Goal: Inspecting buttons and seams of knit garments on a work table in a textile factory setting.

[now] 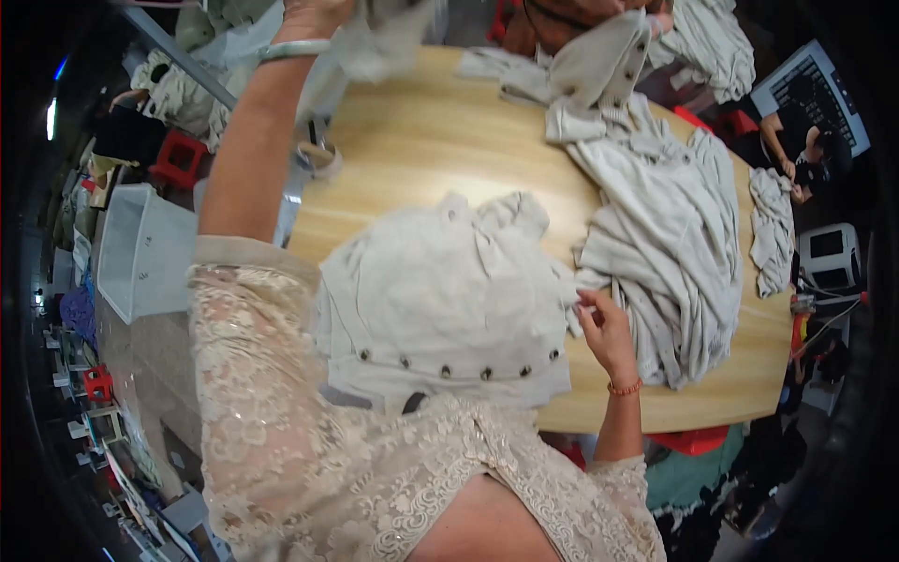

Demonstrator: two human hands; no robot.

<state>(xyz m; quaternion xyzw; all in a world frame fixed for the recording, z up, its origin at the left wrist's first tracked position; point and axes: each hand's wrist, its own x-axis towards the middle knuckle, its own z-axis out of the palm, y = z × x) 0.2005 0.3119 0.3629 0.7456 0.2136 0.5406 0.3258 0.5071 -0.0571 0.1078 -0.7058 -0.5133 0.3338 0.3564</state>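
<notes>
A light grey buttoned cardigan (440, 290) lies bunched in front of me, with a row of dark buttons along its near edge. My right hand (607, 330), wearing a red bracelet, pinches the right edge of this cardigan between thumb and fingers. High at the upper left, my left hand (316, 9) is cut off by the picture's top edge, so its fingers do not show. Beside that hand is a pale cloth (384, 42), smeared by motion; whether I grip it is hidden.
A heap of grey knit garments (665, 244) covers the right of the wooden table (403, 140). A tape roll (323, 159) sits at its left edge. Across the table, another person handles a buttoned garment (599, 66). A white bin (145, 253) and a red stool (178, 157) stand left.
</notes>
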